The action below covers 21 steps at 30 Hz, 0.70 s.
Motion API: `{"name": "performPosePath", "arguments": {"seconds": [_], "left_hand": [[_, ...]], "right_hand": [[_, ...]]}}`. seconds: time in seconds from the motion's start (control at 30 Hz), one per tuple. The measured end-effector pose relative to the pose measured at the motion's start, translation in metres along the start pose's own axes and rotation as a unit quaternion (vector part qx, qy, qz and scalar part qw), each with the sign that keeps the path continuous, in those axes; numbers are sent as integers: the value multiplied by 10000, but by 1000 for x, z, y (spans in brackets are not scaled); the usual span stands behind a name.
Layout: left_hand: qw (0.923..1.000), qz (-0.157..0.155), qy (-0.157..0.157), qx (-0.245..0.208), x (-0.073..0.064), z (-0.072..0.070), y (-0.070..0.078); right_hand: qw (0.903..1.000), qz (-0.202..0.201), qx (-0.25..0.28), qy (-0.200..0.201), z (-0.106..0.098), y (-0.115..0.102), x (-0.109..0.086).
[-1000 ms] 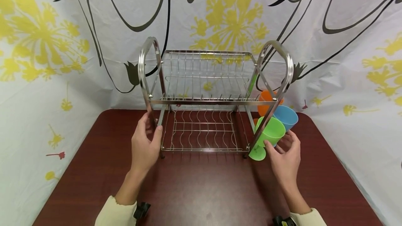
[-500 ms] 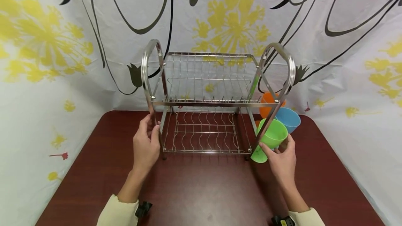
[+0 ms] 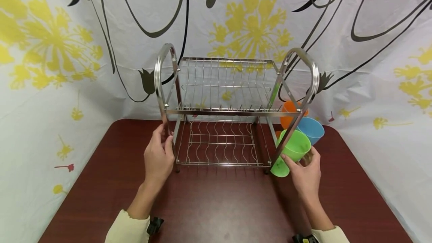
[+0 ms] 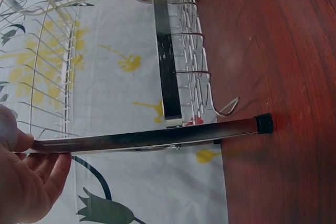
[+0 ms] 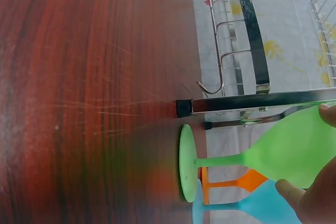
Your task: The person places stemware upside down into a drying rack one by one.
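Observation:
A two-tier chrome dish rack (image 3: 216, 112) stands on the table. My left hand (image 3: 158, 156) is at its left front leg; in the left wrist view the thumb and fingers (image 4: 58, 174) pinch that metal leg (image 4: 121, 140). At the rack's right side stands a green plastic goblet (image 3: 297, 146), upright, its round foot (image 5: 187, 163) at the tabletop. My right hand (image 3: 306, 175) holds the goblet's bowl, thumb on the near side and fingers around its right. Behind it are a blue goblet (image 3: 311, 129) and an orange goblet (image 3: 288, 113), both partly hidden.
The dark red-brown table (image 3: 219, 205) ends at a pale cloth backdrop (image 3: 118, 85) printed with flowers. The rack's right front leg (image 5: 226, 103) runs close beside the green goblet. The rack's lower tier (image 3: 219, 143) has wavy wires.
The head view has shifted slightly. My right thumb has slid a little left on the green goblet, and my left thumb has drawn in to the rack's leg. Rack and goblets keep their places.

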<state>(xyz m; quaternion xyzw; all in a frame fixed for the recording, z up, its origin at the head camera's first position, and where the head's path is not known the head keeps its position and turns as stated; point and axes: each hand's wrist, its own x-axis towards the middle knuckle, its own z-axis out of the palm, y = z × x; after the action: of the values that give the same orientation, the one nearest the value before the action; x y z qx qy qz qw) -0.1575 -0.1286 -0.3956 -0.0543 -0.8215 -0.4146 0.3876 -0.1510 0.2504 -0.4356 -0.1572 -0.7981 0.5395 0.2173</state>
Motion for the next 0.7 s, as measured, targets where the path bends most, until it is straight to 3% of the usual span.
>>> {"name": "performPosePath", "arguments": {"seconds": [0.17, 0.7], "left_hand": [[9997, 208, 4, 114, -1, 1, -2], [9994, 254, -116, 195, 0, 1, -2]], "right_hand": [[10000, -75, 36, 11, -4, -2, -1], [9961, -782, 227, 347, -13, 3, -15]]}}
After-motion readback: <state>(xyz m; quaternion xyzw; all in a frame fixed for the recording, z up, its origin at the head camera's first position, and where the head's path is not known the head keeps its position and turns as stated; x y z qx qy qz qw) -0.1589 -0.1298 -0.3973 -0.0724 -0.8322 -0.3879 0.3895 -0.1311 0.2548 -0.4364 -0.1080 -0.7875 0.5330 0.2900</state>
